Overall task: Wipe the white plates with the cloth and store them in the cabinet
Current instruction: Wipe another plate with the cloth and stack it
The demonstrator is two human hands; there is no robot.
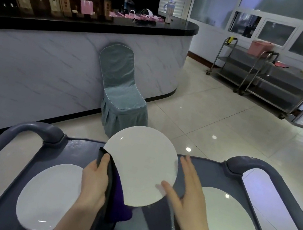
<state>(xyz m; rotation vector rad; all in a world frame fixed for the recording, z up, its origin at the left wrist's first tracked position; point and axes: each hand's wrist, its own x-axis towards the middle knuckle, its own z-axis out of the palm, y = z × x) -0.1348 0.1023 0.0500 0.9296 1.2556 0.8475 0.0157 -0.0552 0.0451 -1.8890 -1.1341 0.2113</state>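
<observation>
Pinching a dark purple cloth (117, 203) against the left rim of a round white plate (140, 165), the left hand (95, 181) holds that plate tilted above the grey plastic cart (80, 149). The right hand (190, 199) is spread with straight fingers, its thumb at the plate's lower right edge. A second white plate (49, 196) lies flat on the cart at left, a third white plate (228, 228) at right.
</observation>
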